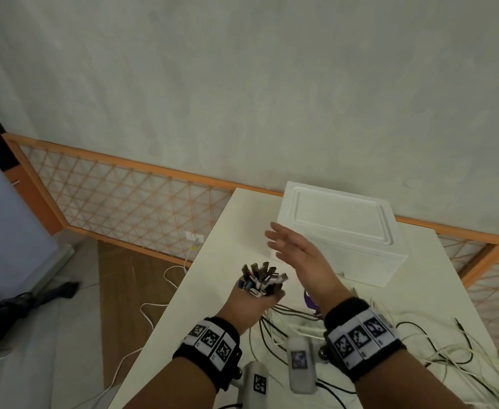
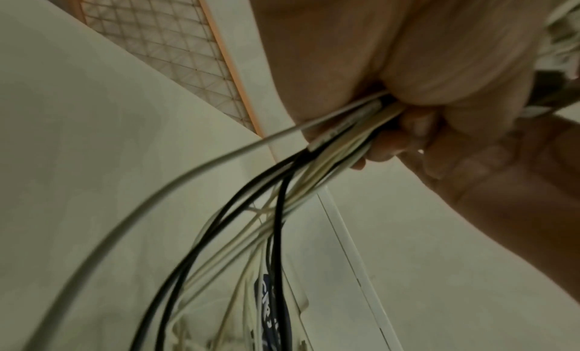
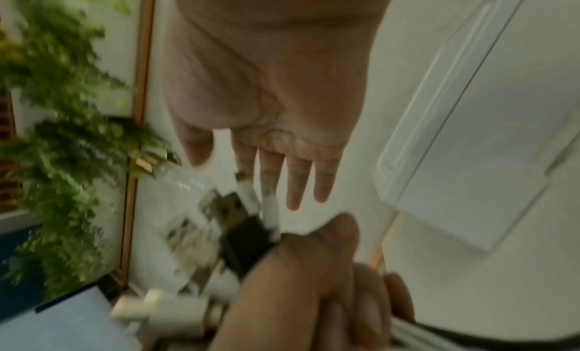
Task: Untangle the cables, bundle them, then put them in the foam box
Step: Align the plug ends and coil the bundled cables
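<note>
The left hand clenches a fistful of cables just below their plugs, which stand up together like a bouquet. The right hand is released, fingers straight, hovering just beyond the plugs and holding nothing. The long tails trail loose across the near table, some over its left edge, so the ends look gathered but bundling is unfinished. The foam box sits at the far right, apparently with its lid on, though blur makes that uncertain.
</note>
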Demonstrator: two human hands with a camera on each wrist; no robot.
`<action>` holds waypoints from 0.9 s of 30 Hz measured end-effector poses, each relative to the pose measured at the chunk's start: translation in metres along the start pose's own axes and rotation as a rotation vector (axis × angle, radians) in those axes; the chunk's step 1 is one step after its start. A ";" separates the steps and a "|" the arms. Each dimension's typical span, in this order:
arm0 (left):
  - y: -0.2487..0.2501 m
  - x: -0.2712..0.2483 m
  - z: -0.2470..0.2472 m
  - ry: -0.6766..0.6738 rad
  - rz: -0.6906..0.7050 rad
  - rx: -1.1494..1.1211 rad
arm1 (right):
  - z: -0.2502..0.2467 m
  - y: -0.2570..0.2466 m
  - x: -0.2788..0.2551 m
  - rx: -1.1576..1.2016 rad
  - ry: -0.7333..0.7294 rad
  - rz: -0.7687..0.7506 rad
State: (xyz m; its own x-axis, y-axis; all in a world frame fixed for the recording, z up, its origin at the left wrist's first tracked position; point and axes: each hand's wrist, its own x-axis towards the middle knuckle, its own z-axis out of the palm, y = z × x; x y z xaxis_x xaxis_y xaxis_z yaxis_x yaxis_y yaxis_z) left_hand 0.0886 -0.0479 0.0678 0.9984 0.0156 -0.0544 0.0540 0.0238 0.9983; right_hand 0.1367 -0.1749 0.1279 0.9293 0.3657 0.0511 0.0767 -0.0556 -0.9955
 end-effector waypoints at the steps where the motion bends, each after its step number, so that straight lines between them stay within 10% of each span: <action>1: 0.000 0.000 0.000 -0.008 0.026 0.017 | -0.002 -0.003 0.000 -0.044 0.014 0.024; 8: -0.005 0.003 0.006 0.025 0.077 -0.040 | -0.002 -0.005 -0.003 -0.373 -0.065 0.156; 22: -0.010 0.005 -0.001 0.050 -0.048 -0.096 | 0.029 0.004 -0.013 0.040 -0.119 0.165; 27: -0.009 0.004 -0.009 -0.019 -0.150 0.038 | 0.030 0.007 -0.014 -0.334 -0.241 -0.021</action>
State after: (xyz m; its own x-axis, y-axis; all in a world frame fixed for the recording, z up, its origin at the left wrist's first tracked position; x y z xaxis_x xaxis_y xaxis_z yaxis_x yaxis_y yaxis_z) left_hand 0.0923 -0.0390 0.0581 0.9791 -0.0039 -0.2032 0.2032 -0.0132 0.9791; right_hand 0.1129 -0.1527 0.1181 0.8181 0.5750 0.0118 0.2450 -0.3298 -0.9117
